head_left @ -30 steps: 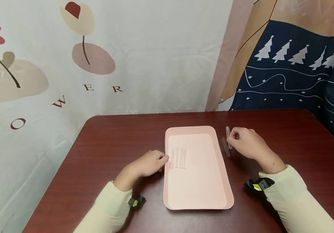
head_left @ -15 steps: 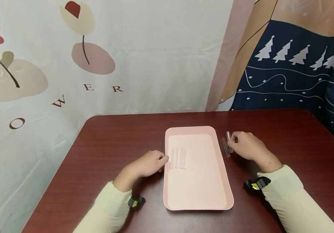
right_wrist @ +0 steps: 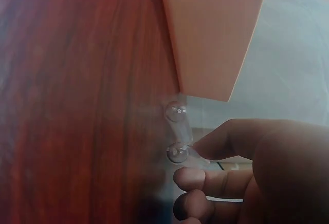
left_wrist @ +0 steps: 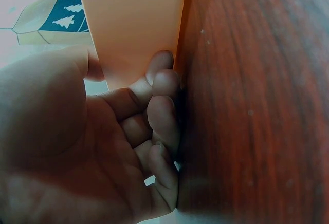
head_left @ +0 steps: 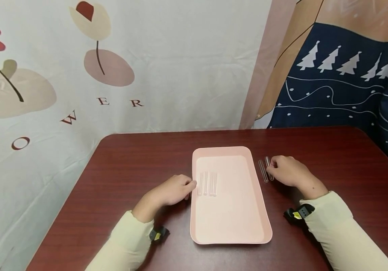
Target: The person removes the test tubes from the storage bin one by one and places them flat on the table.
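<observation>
At the right of the head view, my right hand (head_left: 289, 171) pinches a clear glass test tube (head_left: 267, 162) between thumb and fingers. A second test tube (head_left: 263, 171) lies on the table just left of it, beside the tray's right side. Their rounded ends show in the right wrist view, the held test tube (right_wrist: 178, 152) nearer the fingertips. My left hand (head_left: 173, 190) holds the left rim of a pink tray (head_left: 231, 226), thumb over the rim and curled fingers (left_wrist: 163, 118) against its outer wall. Several clear test tubes (head_left: 205, 184) lie side by side inside the tray's left part.
The dark red wooden table (head_left: 140, 158) extends around the tray on every side. A pale flower-print curtain (head_left: 187, 75) hangs behind its far edge, with a navy tree-print cloth (head_left: 336, 86) at the back right.
My right hand has drawn the pinched test tube slightly toward me and to the right, bringing it nearly level with the other loose tube. The left hand and tray have stayed put.
</observation>
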A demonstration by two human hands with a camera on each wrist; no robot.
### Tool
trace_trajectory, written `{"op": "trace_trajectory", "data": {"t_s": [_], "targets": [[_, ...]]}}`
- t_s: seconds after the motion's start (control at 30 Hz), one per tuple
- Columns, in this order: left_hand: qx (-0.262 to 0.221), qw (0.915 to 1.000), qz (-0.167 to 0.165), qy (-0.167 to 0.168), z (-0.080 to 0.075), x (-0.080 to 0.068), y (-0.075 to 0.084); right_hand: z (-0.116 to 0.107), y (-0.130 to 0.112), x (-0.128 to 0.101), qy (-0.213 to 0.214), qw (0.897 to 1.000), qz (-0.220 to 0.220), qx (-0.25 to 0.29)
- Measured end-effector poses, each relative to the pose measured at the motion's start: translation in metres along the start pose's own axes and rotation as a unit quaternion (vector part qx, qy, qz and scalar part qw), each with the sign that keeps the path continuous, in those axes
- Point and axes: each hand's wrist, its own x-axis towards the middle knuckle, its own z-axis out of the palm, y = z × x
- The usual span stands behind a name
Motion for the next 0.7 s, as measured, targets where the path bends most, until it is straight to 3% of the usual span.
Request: {"op": "trace_trajectory", "data": {"t_s": [0.7], "targets": [[0.008,1.0000,-0.002,0.002,-0.0012,-0.0004,0.0022,0.0015,0.0030,0.0013,-0.032,0.999,0.006,0.015]]}}
